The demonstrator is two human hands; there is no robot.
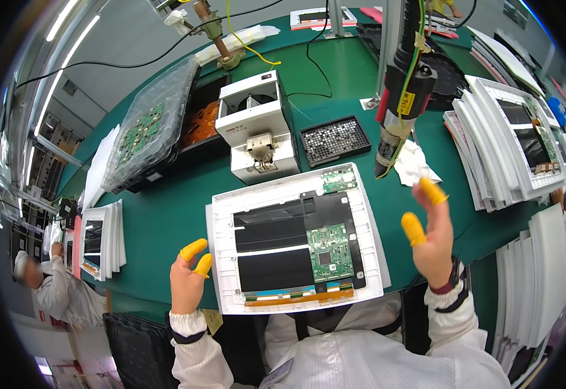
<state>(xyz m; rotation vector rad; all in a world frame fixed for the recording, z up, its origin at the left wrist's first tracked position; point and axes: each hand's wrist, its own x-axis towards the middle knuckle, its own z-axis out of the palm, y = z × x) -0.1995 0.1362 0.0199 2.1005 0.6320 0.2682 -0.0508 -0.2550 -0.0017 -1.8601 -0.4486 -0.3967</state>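
A white plastic display housing (222,259) lies in front of me, holding black panels, a green circuit board (341,259), a smaller board (339,180) at the top right and an orange flat strip (299,298) along its near edge. Beside its left edge is my left hand (187,285), thumb and forefinger apart in yellow finger cots, nothing between them; whether a fingertip touches the housing I cannot tell. My right hand (433,246) is raised right of the housing, its yellow-capped thumb and finger spread and empty. Above it hangs a black electric screwdriver (405,97).
Behind the housing stand a white screw feeder machine (257,129) and a black tray of small round parts (335,139). Clear trays with circuit boards (141,133) are at the left. Stacked housings (484,142) stand at the right. A person (69,292) sits far left.
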